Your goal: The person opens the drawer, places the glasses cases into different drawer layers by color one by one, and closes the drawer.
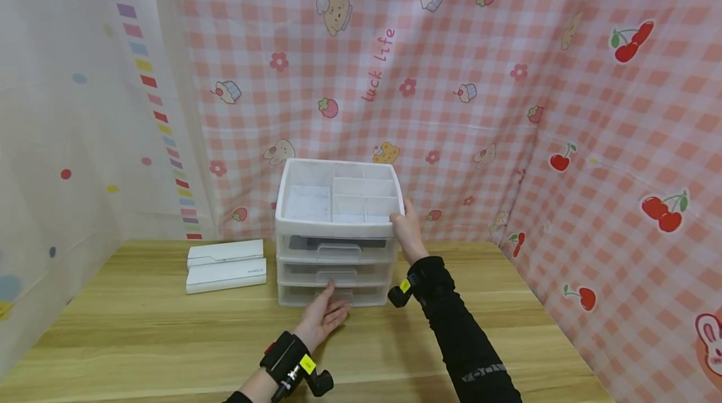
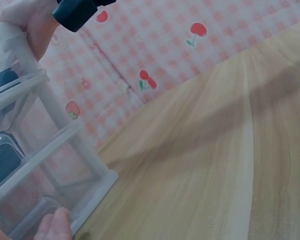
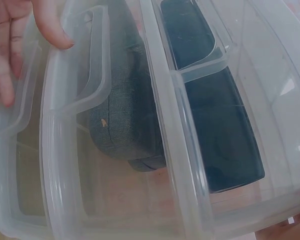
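Observation:
A white plastic drawer organizer (image 1: 333, 228) stands on the table, with three see-through drawers under a divided open top. My right hand (image 1: 410, 230) grips its upper right edge, the thumb at the front rim. My left hand (image 1: 321, 321) is at the front of the bottom drawer, palm up, fingers loosely extended by the drawer's handle. The right wrist view shows the left thumb beside the middle drawer's front. Through the clear plastic there, a dark flat item (image 3: 222, 130) shows in the top drawer and a blue-grey fabric-like case (image 3: 122, 95) in the middle one.
Left of the organizer lies a flat white case (image 1: 225, 274) with small lettering on its front part. The wooden table (image 1: 141, 340) meets a pink checked curtain (image 1: 462, 133) behind and to the right, and a pale dotted curtain (image 1: 62, 133) on the left.

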Demonstrator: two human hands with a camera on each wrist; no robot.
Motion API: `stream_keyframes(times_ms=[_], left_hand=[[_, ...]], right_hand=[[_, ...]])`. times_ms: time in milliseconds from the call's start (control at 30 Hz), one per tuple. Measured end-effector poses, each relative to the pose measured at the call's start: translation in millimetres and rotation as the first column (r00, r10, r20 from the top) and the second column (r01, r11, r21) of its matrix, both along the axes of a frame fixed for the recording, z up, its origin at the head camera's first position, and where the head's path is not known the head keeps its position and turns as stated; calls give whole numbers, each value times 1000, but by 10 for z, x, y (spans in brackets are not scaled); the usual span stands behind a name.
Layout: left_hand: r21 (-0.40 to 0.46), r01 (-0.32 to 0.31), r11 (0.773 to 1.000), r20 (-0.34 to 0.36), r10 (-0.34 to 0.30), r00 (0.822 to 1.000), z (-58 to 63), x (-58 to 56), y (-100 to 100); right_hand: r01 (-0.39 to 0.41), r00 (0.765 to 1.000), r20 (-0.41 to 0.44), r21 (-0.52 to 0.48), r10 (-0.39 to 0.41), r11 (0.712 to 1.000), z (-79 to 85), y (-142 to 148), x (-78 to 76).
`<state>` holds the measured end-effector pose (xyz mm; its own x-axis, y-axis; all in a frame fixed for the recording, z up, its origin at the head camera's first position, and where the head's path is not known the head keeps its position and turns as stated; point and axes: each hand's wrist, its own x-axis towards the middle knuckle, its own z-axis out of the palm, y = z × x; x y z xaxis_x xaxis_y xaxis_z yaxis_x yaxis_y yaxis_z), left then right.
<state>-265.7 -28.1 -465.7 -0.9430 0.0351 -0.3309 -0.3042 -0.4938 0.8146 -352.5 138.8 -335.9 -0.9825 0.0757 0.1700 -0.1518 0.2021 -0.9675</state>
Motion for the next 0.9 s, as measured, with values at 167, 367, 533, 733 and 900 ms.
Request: stream_keyframes(times_ms=[167, 367, 533, 733, 900], left_hand=[[-24, -19, 1000, -42, 18, 999, -7, -19, 3], [-46, -60, 997, -48, 58, 997, -38, -42, 18], [-49, -87, 995, -45, 85, 995, -36, -75, 27], [-50, -91, 995, -48, 89, 995, -48, -124, 22], [-40, -89, 995, -46, 87, 995, -67, -183, 30]], right_hand=[[1, 1000, 7, -8, -1, 1000, 5, -2, 2], [-3, 1000, 9, -16, 4, 1000, 5, -5, -5], [-2, 1000, 7, -15, 2, 1000, 7, -15, -25], [10, 1000, 13, 1, -10, 1000, 15, -19, -74], [20, 1000, 20, 6, -20, 1000, 28, -26, -112]])
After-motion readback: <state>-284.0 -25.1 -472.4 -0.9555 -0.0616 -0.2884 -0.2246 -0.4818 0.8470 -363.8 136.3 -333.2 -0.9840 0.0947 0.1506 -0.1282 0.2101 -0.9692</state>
